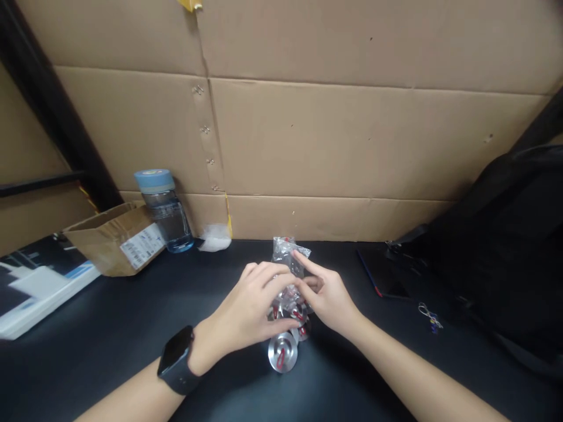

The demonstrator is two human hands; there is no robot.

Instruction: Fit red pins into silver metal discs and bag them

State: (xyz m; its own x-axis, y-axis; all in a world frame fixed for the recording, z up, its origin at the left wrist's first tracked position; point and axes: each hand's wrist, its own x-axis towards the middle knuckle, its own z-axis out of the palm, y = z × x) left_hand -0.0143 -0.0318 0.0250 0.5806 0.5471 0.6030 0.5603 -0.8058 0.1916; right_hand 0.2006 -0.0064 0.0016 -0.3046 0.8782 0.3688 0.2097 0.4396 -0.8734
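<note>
Both hands meet at the middle of the black table (pixel 109 328). My left hand (pixel 250 308), with a black smartwatch (pixel 176 358) on its wrist, wraps its fingers around a clear plastic bag (pixel 288 255) of small silver parts with red marks. My right hand (pixel 328 299) pinches the same bag from the right side, index finger stretched toward its top. A round silver piece with a red mark (pixel 282 351) lies on the table just below the hands, at the bag's lower end.
A water bottle with a blue lid (pixel 165 210) and an open cardboard box (pixel 115 237) stand at the back left, beside a white crumpled wad (pixel 214 237). A white-blue flat box (pixel 39 287) lies far left. A black bag (pixel 505 246), dark tablet (pixel 382 272) and small clips (pixel 430 316) sit right. Cardboard wall behind.
</note>
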